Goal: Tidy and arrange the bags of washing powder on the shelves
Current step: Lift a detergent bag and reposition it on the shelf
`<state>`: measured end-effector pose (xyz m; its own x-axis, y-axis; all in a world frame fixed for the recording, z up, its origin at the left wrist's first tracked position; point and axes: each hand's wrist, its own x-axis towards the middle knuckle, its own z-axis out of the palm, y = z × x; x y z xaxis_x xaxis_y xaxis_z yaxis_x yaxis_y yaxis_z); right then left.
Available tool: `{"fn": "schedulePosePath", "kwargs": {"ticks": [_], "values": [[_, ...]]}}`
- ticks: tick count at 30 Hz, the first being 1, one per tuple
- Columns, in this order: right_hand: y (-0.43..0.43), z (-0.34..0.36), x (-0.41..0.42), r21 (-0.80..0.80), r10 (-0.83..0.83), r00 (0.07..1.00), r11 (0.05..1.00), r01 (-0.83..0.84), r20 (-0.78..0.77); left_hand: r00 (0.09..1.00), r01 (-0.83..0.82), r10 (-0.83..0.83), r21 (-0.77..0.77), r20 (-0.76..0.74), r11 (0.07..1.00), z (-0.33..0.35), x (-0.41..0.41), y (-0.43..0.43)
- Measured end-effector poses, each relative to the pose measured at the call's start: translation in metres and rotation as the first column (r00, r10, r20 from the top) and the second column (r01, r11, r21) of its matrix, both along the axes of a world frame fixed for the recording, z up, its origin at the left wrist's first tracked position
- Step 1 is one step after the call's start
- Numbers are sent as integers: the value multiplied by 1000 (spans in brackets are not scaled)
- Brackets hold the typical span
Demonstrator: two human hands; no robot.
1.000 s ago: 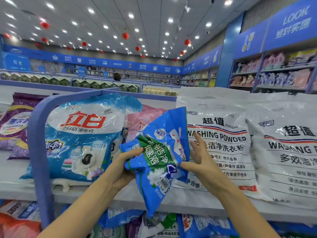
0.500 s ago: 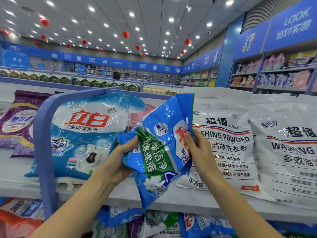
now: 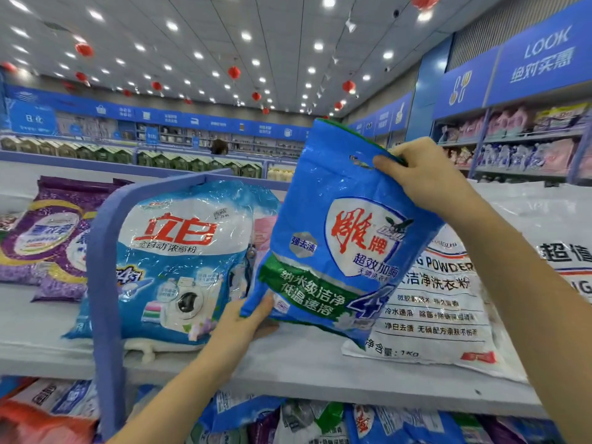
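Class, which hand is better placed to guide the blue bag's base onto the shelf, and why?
Likely left: the left hand holds the blue bag's bottom corner by the shelf; the right hand grips its top.

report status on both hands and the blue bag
Left hand holds bottom corner of blue bag, right hand grips its top edge. Bag upright above shelf, not set down. White bag close behind.

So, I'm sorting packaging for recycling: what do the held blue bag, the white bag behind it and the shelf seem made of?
Blue bag: thin plastic film with a glossy finish; it creases and catches the ceiling glare. White bag: also plastic film, with a duller sheen and fine wrinkles. Shelf: a smooth, matte, pale grey board, probably painted metal, though the look leaves that open.
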<state>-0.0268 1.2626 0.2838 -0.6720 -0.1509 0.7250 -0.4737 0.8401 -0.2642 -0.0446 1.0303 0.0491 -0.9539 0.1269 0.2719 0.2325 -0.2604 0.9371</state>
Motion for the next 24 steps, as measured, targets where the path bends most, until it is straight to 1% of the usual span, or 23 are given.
{"fn": "schedulePosePath", "kwargs": {"ticks": [2, 3, 5, 7, 9, 11, 12, 13, 14, 16, 18, 19, 20, 22, 23, 24], "values": [[-6, 1, -1, 82, -57, 996, 995, 62, -67, 998, 41, -40, -24, 40, 999, -5, 1, -1], [-8, 0, -1, 94, -72, 993, 992, 81, -97, 993, 79, -79, 0, 82, 997, -7, 2, -1], [-10, -1, 0, 61, -73, 991, 995, 80, -109, 969, 161, -180, 121, 168, 980, -9, 5, 4], [-11, 3, 2, 4, -49, 996, 999, 49, -70, 934, 182, -262, 305, 245, 935, -9, 8, 11], [-12, 9, 3, -55, -23, 999, 998, 22, -26, 884, 158, -359, 531, 300, 833, -7, 11, 23], [-15, 14, 1, -99, -10, 1000, 995, 10, -5, 835, 164, -476, 701, 276, 694, -5, 18, 38], [-17, 15, 1, -117, -9, 1000, 993, 9, -4, 809, 199, -536, 746, 241, 636, -4, 22, 47], [-19, 16, 0, -131, -13, 1000, 991, 12, -4, 788, 245, -580, 758, 207, 604, -1, 27, 56], [-21, 17, -2, -140, -21, 1000, 990, 21, -3, 778, 290, -601, 744, 182, 601, 1, 32, 66], [-22, 16, -4, -140, -42, 999, 989, 44, 13, 796, 335, -582, 679, 167, 653, 7, 37, 85], [-22, 12, -5, -78, -59, 998, 995, 59, 3, 863, 257, -459, 600, 211, 758, 6, 34, 95], [-21, 9, -5, 3, -85, 996, 996, 85, -37, 899, 204, -379, 556, 220, 806, 2, 31, 95], [-20, 5, -7, 108, -133, 985, 984, 145, -107, 930, 157, -302, 518, 208, 841, -3, 28, 93], [-15, -4, -9, 289, -247, 925, 898, 331, -290, 972, 69, -157, 432, 172, 899, -11, 21, 84], [-12, -8, -10, 333, -279, 893, 854, 399, -353, 983, 27, -96, 387, 158, 922, -12, 18, 79], [-11, -11, -11, 353, -298, 873, 827, 438, -385, 988, 3, -57, 359, 141, 933, -12, 15, 74]]}}
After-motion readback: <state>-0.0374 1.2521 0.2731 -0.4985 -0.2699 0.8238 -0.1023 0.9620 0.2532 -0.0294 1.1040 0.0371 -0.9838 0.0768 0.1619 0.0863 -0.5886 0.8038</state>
